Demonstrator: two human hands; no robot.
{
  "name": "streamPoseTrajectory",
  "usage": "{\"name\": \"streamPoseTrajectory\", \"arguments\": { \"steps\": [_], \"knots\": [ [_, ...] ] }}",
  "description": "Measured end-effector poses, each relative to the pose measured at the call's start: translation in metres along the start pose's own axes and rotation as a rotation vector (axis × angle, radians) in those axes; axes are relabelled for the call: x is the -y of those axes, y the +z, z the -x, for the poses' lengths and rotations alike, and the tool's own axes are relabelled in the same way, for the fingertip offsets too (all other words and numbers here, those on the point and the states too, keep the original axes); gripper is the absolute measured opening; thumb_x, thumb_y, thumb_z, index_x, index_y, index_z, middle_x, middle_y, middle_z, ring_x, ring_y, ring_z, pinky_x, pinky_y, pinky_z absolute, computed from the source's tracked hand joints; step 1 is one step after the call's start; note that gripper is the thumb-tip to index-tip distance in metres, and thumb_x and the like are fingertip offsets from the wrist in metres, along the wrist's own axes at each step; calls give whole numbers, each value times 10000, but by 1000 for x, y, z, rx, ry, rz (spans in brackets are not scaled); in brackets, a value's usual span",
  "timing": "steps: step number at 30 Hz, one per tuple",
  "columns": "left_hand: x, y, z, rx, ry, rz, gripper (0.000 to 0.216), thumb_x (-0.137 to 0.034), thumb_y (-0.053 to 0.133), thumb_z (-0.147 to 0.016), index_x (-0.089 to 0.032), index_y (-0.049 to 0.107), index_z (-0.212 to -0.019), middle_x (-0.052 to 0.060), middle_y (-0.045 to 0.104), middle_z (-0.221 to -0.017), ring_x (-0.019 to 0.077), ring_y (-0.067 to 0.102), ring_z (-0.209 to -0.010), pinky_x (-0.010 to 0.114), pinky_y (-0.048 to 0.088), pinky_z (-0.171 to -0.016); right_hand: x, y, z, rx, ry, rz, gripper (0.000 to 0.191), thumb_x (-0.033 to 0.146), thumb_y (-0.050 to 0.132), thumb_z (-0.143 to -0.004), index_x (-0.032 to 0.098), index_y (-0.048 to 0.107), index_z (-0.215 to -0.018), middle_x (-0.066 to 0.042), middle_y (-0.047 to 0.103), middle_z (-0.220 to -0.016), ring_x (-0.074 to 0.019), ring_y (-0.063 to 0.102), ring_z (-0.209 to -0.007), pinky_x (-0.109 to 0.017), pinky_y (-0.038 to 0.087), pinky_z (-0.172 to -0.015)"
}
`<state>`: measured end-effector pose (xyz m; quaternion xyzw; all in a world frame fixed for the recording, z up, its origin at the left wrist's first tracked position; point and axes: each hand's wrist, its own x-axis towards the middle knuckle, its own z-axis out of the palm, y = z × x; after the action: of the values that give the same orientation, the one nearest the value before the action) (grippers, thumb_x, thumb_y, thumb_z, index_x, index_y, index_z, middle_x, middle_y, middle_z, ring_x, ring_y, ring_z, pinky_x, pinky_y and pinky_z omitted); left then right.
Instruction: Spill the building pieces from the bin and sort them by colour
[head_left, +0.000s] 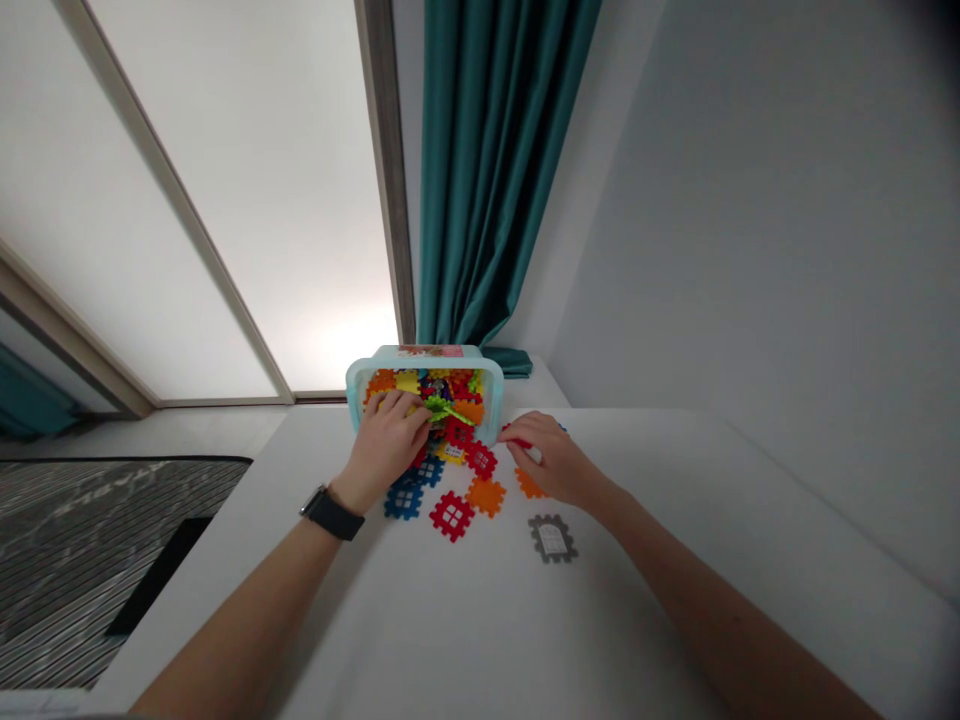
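A pale blue plastic tub (498,400) lies tipped with its mouth toward me, full of colourful interlocking plastic pieces. My left hand (386,440), wearing a dark watch, reaches into the mouth with curled fingers. A bright green piece (444,411) lies right at its fingertips; what the fingers grip is hidden. My right hand (559,458) is beside the tub, thumb and finger closed on a small red piece (520,443). Between the hands lie a red window-shaped tile (452,516), an orange tile (486,496) and a blue tile (403,501).
A grey frame-shaped tile (553,539) lies apart on the white table (450,640). Another orange tile (529,484) is partly under my right hand. Behind the tub hangs a green curtain (487,200), beside frosted panels (262,200); a grey wall (787,250) stands right.
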<state>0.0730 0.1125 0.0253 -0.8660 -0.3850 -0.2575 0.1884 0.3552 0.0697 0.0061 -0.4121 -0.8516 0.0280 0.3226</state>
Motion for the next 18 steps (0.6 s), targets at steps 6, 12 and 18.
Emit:
{"name": "streamPoseTrajectory", "arguments": {
  "steps": [6,12,18],
  "knots": [
    [-10,-12,-3,-47,-25,56,119,-201,551,-952,-189,669,-940,80,685,-960,260,609,-926,415,467,-847,-12,-12,1,-21,111,0,208,219,478,-968,207,685,-967,-89,735,-952,-246,640,-937,-412,468,-880],
    [-15,-20,-6,-72,-161,301,146,-247,529,-959,-174,655,-960,79,689,-917,257,635,-885,397,484,-805,-12,2,7,77,111,47,223,182,490,-945,206,709,-979,-86,743,-974,-246,634,-951,-419,431,-908],
    [-24,-21,-9,-85,-255,575,148,-266,538,-941,-180,646,-994,53,692,-876,221,657,-825,367,504,-790,4,11,9,289,52,43,285,82,495,-892,223,733,-962,-60,749,-921,-237,629,-932,-422,388,-922]
  ]
}}
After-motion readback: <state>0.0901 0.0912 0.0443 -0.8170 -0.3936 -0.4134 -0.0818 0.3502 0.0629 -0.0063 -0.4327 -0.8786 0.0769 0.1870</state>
